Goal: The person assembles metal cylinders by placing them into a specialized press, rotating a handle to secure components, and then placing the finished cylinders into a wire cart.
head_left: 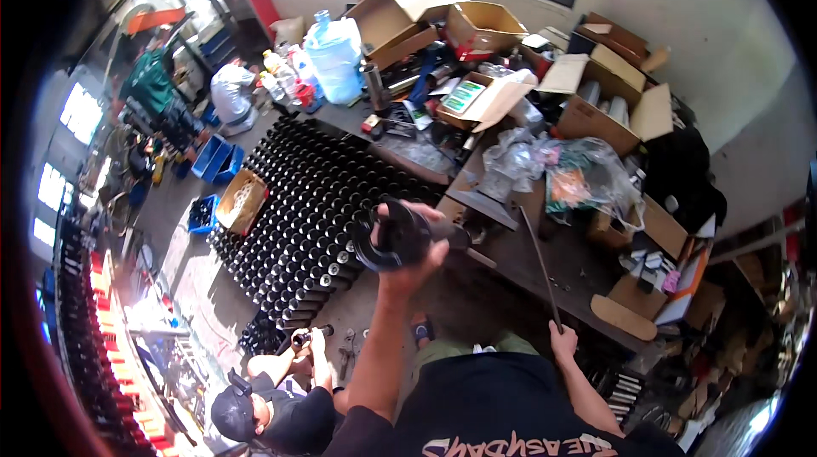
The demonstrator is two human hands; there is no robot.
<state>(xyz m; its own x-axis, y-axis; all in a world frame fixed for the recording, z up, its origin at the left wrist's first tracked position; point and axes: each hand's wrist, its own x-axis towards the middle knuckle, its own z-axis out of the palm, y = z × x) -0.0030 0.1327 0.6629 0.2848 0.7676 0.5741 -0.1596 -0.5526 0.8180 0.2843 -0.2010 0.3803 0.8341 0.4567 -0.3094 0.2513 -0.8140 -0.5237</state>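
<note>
My left hand (415, 263) is raised in front of me, its fingers wrapped round a black strut-like tube with a wide, dish-shaped collar (393, 237). The narrow end of this part points right, toward the workbench (587, 287). Lower on the right, my right hand (562, 341) grips a long thin metal rod (539, 257) by its near end. The rod's far end reaches up over the bench, beside a grey metal block (485, 204). Behind my left hand stands a dense block of upright black tubes (294, 193), in many rows.
Cardboard boxes (600, 99), plastic bags (591, 180) and a blue water jug (332, 57) crowd the bench. A co-worker in a black cap (234, 413) sits close at lower left, holding a dark part. Another person in green (151, 82) stands far left near blue bins (219, 159).
</note>
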